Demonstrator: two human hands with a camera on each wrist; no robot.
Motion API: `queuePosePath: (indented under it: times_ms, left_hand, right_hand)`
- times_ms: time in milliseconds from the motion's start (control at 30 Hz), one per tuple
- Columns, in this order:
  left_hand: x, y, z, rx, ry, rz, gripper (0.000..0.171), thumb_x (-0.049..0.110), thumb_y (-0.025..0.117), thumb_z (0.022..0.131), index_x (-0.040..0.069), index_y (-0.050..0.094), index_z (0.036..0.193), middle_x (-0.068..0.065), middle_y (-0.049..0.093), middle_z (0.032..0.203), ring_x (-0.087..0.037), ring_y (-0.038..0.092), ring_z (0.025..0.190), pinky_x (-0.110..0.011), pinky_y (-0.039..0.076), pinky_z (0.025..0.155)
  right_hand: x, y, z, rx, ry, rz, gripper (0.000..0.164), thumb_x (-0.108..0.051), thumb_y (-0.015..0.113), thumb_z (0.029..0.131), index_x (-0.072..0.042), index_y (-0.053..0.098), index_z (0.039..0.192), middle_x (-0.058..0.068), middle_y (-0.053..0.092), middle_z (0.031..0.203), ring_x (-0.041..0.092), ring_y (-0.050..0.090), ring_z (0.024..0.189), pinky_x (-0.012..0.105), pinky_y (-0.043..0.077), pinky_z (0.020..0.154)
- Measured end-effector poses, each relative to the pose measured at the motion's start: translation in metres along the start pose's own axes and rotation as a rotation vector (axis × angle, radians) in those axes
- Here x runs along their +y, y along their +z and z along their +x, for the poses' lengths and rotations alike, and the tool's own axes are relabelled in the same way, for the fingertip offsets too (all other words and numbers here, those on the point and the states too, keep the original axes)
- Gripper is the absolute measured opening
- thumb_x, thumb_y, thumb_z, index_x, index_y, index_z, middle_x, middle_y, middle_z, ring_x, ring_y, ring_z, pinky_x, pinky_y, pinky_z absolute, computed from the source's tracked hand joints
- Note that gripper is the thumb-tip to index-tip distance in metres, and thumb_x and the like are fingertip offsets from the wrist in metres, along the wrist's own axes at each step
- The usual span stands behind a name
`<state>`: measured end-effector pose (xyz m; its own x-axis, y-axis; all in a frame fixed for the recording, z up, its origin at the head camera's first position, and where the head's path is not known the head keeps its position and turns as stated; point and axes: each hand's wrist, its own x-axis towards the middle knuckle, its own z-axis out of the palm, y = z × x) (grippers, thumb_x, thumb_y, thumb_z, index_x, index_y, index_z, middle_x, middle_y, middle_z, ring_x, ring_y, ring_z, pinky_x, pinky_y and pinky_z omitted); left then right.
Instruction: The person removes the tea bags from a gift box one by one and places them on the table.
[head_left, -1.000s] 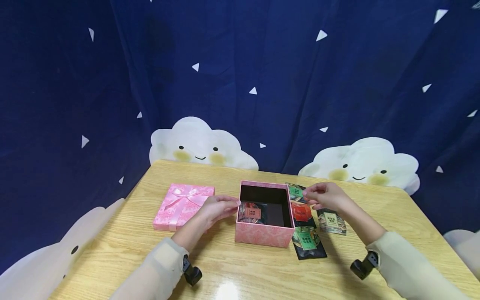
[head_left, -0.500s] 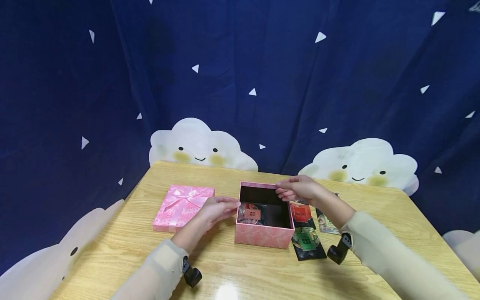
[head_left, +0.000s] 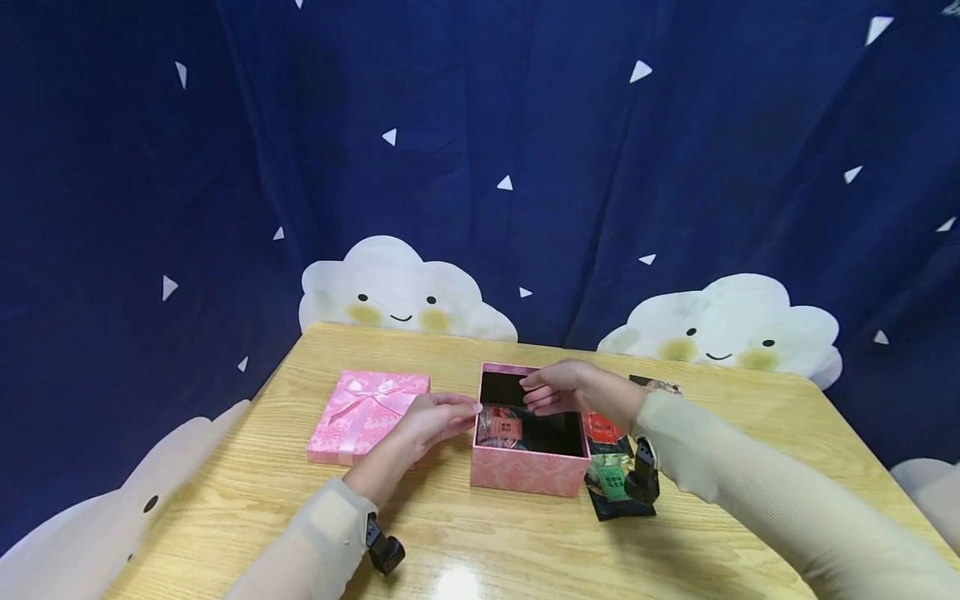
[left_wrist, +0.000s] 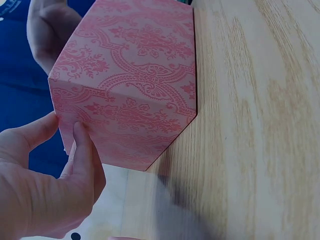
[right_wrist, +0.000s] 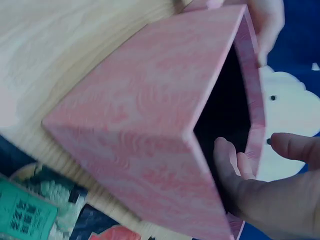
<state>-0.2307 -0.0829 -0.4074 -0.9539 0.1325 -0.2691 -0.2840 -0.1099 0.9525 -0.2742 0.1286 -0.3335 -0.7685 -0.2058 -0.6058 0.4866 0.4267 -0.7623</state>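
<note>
An uncovered pink gift box [head_left: 528,472] with a dark inside stands mid-table. Thumb and forefinger of my left hand [head_left: 431,423] pinch its left wall at the rim; the left wrist view shows this hand [left_wrist: 60,185] close up. My right hand [head_left: 558,387] reaches over the right side into the opening. In the right wrist view, thumb and fingers of this hand [right_wrist: 270,200] are spread apart, with nothing seen between them. A dark packet with a reddish label [head_left: 504,427] lies inside the box, at the left.
Right of the box lie a red-labelled packet [head_left: 602,428] and a green-labelled packet [head_left: 611,482]. Behind the right sleeve another packet [head_left: 662,386] shows partly. The pink bow-topped lid [head_left: 367,412] rests at left on the wooden table [head_left: 465,542].
My right hand has moved left from above the far green-labelled packet into the box opening. Its arm now hides that packet's former place. My left hand has stayed at the rim.
</note>
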Motion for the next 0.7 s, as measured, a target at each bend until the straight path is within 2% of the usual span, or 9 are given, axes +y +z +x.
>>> queuePosePath:
  times_ms: [133, 333, 433, 567, 633, 700]
  left_hand:
    - [0.001, 0.000, -0.001, 0.004, -0.001, 0.004, 0.022, 0.000, 0.066, 0.086, -0.009, 0.062, 0.105, -0.006, 0.067, 0.090, -0.012, 0.067, 0.081, -0.035, 0.058, 0.093]
    - [0.000, -0.001, -0.001, -0.009, -0.008, 0.010, 0.022, 0.001, 0.067, 0.086, -0.009, 0.063, 0.105, -0.006, 0.066, 0.091, -0.012, 0.067, 0.080, -0.034, 0.059, 0.092]
    - [0.000, -0.001, -0.001, -0.012, -0.001, 0.005, 0.022, 0.001, 0.067, 0.086, -0.009, 0.063, 0.106, -0.007, 0.067, 0.092, -0.011, 0.067, 0.078, -0.033, 0.060, 0.091]
    - [0.000, -0.002, -0.001, -0.019, 0.004, -0.001, 0.024, 0.001, 0.067, 0.086, -0.010, 0.063, 0.107, -0.008, 0.068, 0.094, -0.010, 0.067, 0.078, -0.031, 0.060, 0.089]
    - [0.000, -0.002, -0.001, -0.022, 0.003, -0.003, 0.025, 0.002, 0.067, 0.087, -0.010, 0.062, 0.108, -0.009, 0.068, 0.095, -0.011, 0.067, 0.079, -0.030, 0.060, 0.088]
    - [0.001, -0.003, -0.001, -0.020, 0.000, -0.005, 0.025, 0.002, 0.067, 0.086, -0.010, 0.062, 0.108, -0.010, 0.068, 0.096, -0.011, 0.067, 0.080, -0.029, 0.060, 0.087]
  right_hand:
    - [-0.002, 0.004, 0.012, 0.023, 0.041, -0.095, 0.038, -0.014, 0.050, 0.096, 0.006, 0.049, 0.129, -0.001, 0.063, 0.070, 0.007, 0.062, 0.064, 0.040, 0.048, 0.107]
    - [-0.002, 0.008, 0.024, 0.048, 0.149, -0.134, 0.029, -0.018, 0.050, 0.096, 0.002, 0.050, 0.116, 0.004, 0.054, 0.082, 0.014, 0.055, 0.072, 0.041, 0.047, 0.111]
    - [-0.001, 0.010, 0.028, 0.070, 0.190, -0.112, 0.038, -0.020, 0.051, 0.095, 0.004, 0.047, 0.124, 0.010, 0.054, 0.098, 0.019, 0.055, 0.084, 0.042, 0.045, 0.112]
    - [0.004, 0.012, 0.031, 0.117, 0.221, -0.061, 0.053, -0.018, 0.053, 0.095, 0.008, 0.036, 0.138, 0.025, 0.047, 0.133, 0.035, 0.055, 0.117, 0.047, 0.044, 0.112]
    - [0.008, 0.013, 0.032, 0.144, 0.232, -0.034, 0.053, -0.017, 0.054, 0.095, 0.009, 0.035, 0.138, 0.028, 0.044, 0.140, 0.040, 0.051, 0.127, 0.049, 0.045, 0.111]
    - [0.010, 0.014, 0.033, 0.159, 0.239, -0.019, 0.051, -0.016, 0.054, 0.095, 0.008, 0.037, 0.137, 0.029, 0.046, 0.140, 0.041, 0.051, 0.127, 0.049, 0.046, 0.109]
